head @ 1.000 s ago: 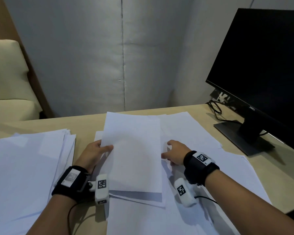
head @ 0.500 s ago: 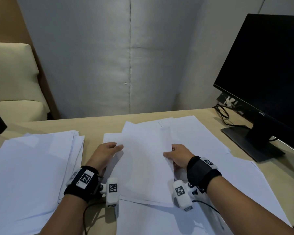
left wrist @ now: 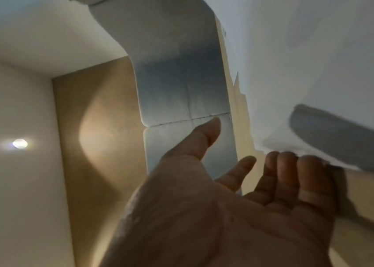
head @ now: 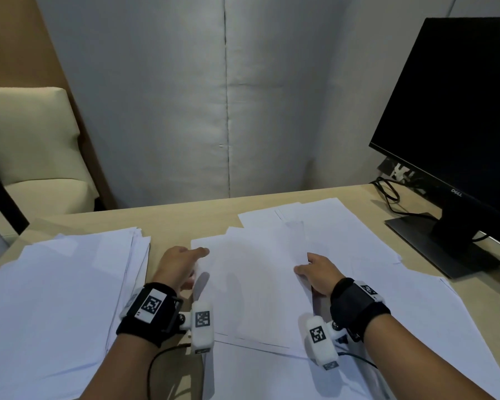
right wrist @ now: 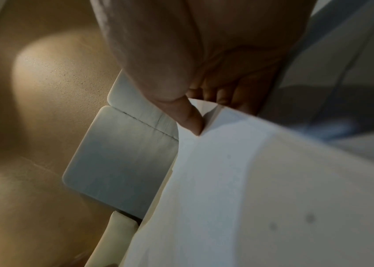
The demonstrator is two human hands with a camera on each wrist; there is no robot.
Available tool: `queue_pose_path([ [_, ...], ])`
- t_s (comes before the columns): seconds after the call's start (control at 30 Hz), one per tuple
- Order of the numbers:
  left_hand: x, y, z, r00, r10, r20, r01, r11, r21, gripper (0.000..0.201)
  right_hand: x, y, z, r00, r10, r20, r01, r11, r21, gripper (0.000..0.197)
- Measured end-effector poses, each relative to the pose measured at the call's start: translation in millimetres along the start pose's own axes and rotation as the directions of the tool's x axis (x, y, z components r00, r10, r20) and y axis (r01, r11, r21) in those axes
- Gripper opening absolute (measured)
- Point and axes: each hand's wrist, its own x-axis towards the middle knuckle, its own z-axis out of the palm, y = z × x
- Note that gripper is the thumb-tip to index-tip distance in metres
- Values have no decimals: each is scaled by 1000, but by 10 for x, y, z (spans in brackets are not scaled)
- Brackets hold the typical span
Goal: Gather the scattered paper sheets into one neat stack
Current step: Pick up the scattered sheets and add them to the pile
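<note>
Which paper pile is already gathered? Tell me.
The left pile, beside the left hand: its sheets lie stacked together, while the papers between and right of both hands lie spread at mixed angles.

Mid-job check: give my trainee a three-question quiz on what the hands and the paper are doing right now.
1. True or false: the left hand has its fingers curled around the sheets.
2. Which hand pinches the sheets' edge? A) left hand B) right hand
3. What stands at the desk's right side?

Key: 1. False; its fingers are straight, only touching the edge. 2. B, thumb on top. 3. A Dell monitor.
</note>
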Motion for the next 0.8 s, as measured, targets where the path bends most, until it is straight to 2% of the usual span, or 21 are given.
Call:
queue_pose_path([
  [0.1,-73,34,16,999,-40,16,40,999,-5,28,-16,21,-9,1000,-27,-6,27,999,18,29],
  [0.23,-197,66,43,995,-65,78,63,998,30,30,2,81,-25,1000,-26,-5,26,999,40,35],
  [0.37,-217,-4,44,1000,-8,3,8,999,31,41,33,125,-44,1000,-24,-7,24,997,72,24],
  [0.43,-280,1,55,1000,-27,5,27,1000,-10,45,38,122,-47,999,-31,-10,31,997,77,28],
  [0.47,-332,30,61,999,-37,9,37,999,-34,39,36,116,-47,999,-39,-16,40,996,74,33],
  [0.53,-410,100,73,997,-68,46,70,996,-62,30,38,113,-40,998,-52,-26,54,996,71,35],
  [0.7,-502,213,130,971,-141,194,162,982,-96,34,17,124,-41,998,-58,-15,59,992,110,31],
  [0.8,-560,235,197,961,-126,246,152,984,-92,31,-17,120,-50,998,-56,-12,57,989,134,31],
])
